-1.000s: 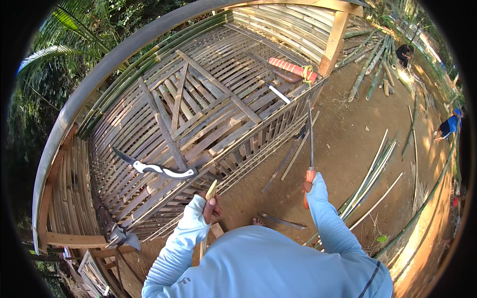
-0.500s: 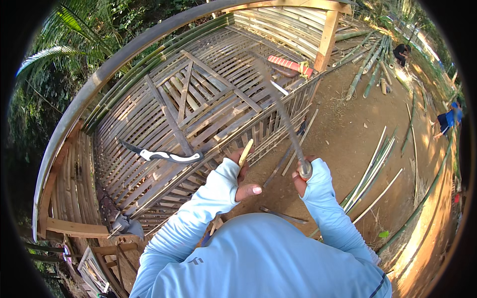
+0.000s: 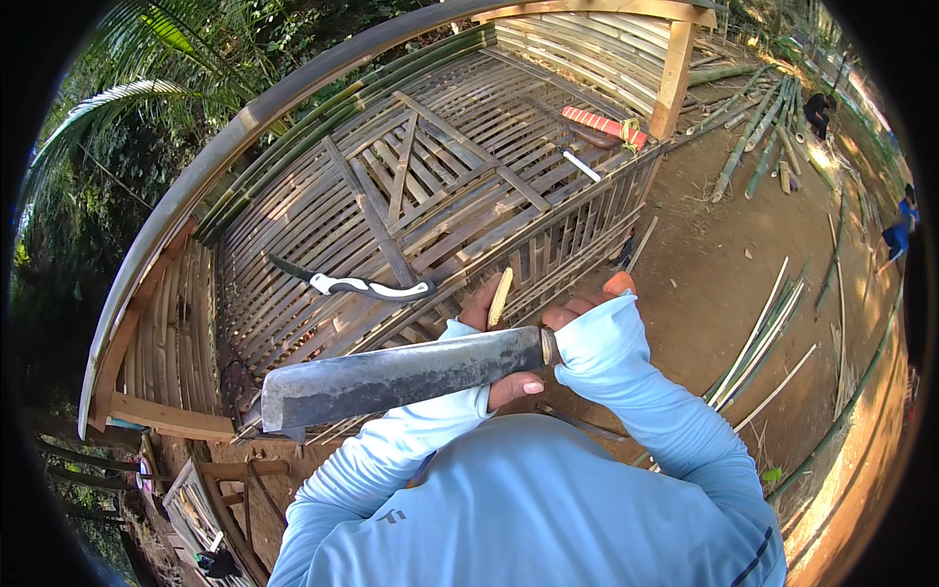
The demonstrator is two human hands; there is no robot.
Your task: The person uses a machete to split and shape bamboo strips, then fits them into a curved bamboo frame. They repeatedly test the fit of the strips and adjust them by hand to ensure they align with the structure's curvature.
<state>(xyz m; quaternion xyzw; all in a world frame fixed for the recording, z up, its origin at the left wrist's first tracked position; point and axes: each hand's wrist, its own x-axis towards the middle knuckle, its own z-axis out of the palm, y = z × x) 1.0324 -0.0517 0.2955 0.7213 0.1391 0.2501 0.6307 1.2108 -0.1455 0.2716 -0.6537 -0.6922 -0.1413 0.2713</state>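
My right hand (image 3: pixel 583 307) is closed around the handle of a machete (image 3: pixel 391 377). Its broad dark blade stretches to the left, passing over my left wrist. A short pale piece of bamboo (image 3: pixel 500 297) stands up from my left hand (image 3: pixel 478 308), gripped by the fingers. The thumb shows below the blade, while the palm is hidden behind it. Beyond my hands, a pruning saw (image 3: pixel 362 286) with a black-and-white handle rests on the slatted bamboo platform (image 3: pixel 293 235).
A red sheath (image 3: pixel 593 122) with yellow cord and a white stick (image 3: pixel 582 166) lie at the platform's far right. Bamboo strips (image 3: pixel 768 333) and poles (image 3: pixel 768 122) lie on the dirt to the right. Two people (image 3: pixel 819 112) are farther off. A wooden post (image 3: pixel 673 78) stands at the corner.
The machete has swung down from pointing away to lying across to the left, over my left wrist. My right hand has moved slightly left, its wrist turned. The bamboo piece stays in my left hand.
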